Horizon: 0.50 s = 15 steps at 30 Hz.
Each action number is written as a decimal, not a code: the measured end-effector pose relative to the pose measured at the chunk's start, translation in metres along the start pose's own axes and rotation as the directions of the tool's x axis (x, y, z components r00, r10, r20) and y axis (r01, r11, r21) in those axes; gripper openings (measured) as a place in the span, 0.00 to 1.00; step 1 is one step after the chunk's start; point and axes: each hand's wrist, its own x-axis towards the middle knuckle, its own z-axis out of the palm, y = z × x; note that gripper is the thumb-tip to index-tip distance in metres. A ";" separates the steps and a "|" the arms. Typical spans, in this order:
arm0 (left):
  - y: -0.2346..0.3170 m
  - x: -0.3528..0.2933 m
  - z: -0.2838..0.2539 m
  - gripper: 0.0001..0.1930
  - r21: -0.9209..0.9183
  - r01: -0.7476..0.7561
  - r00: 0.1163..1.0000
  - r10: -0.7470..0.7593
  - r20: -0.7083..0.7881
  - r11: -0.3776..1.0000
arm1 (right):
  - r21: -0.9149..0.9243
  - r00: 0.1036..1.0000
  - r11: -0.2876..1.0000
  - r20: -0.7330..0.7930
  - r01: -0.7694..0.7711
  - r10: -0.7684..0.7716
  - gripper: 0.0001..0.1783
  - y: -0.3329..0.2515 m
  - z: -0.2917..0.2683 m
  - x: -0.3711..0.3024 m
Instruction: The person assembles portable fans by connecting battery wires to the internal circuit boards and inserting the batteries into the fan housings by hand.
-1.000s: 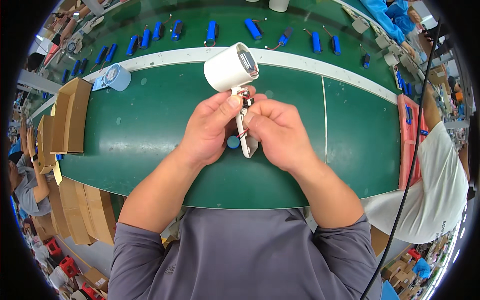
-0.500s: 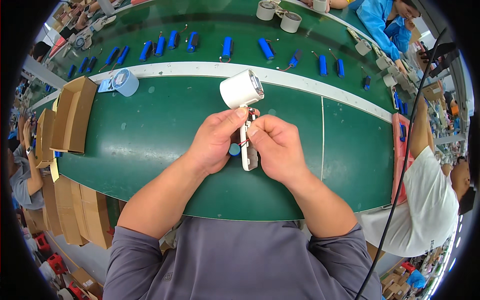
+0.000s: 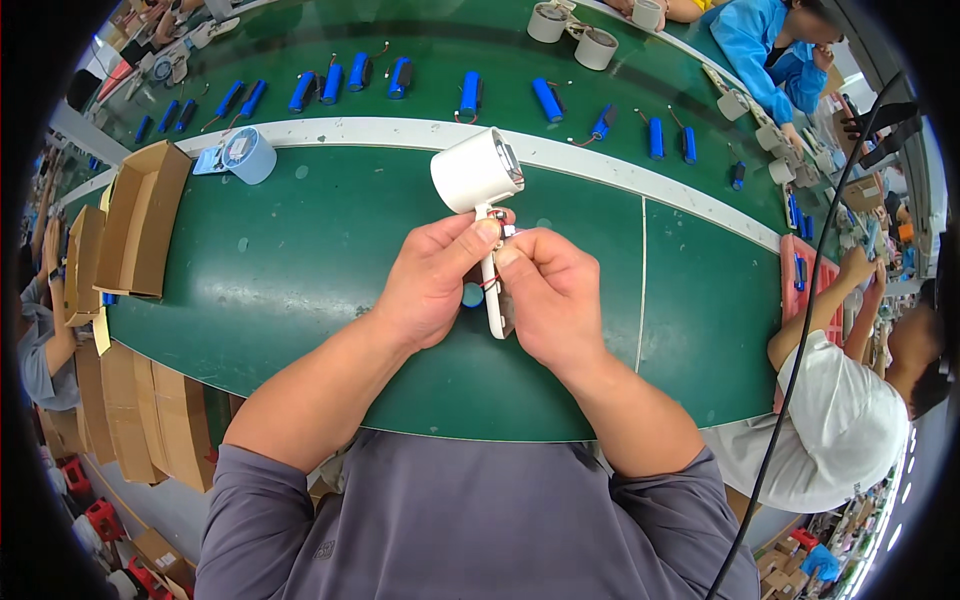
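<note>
A white device (image 3: 470, 172) is held over the worktop (image 3: 290, 300), between the two hands, its long axis running from the drum at the far end back toward the person. The left hand (image 3: 428, 275) grasps the handle (image 3: 492, 312) near its neck; the right hand (image 3: 555, 290), equally near, pinches the device's inner side, on wire or shell I cannot tell. The plastic is smooth, the drum short and round, the handle slim. A battery's round blue end (image 3: 473, 295) shows just left of it, beside thin red wires (image 3: 491, 282). The worktop is glossy green.
</note>
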 end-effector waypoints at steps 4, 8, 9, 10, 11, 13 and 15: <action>0.000 0.001 -0.002 0.20 0.031 -0.019 1.000 0.019 0.013 0.999 | 0.026 0.998 0.997 0.010 -0.069 0.069 0.10 -0.003 -0.001 0.001; 0.000 0.000 0.004 0.17 -0.002 -0.027 0.999 0.027 -0.026 1.000 | 0.041 0.999 0.998 0.030 -0.045 0.044 0.09 -0.002 -0.004 0.006; 0.001 0.001 0.007 0.16 -0.041 -0.043 0.997 0.041 -0.059 0.998 | 0.044 0.999 0.999 0.038 -0.030 0.028 0.08 -0.004 -0.005 0.009; 0.003 0.002 0.009 0.16 -0.037 -0.045 0.997 0.042 -0.065 0.998 | 0.050 0.999 0.999 0.046 -0.018 0.016 0.07 -0.004 -0.006 0.011; 0.007 0.002 0.011 0.18 -0.036 -0.055 0.996 0.052 -0.072 0.998 | 0.056 0.999 0.998 0.051 -0.020 0.017 0.07 -0.006 -0.007 0.013; 0.008 0.003 0.011 0.21 -0.035 -0.057 0.995 0.054 -0.089 0.998 | 0.095 0.993 0.993 0.099 -0.072 0.062 0.06 -0.010 -0.011 0.012; 0.005 0.004 0.008 0.22 -0.043 -0.046 0.998 0.044 -0.039 0.998 | 0.101 0.992 0.992 0.106 -0.081 0.071 0.06 -0.007 -0.012 0.008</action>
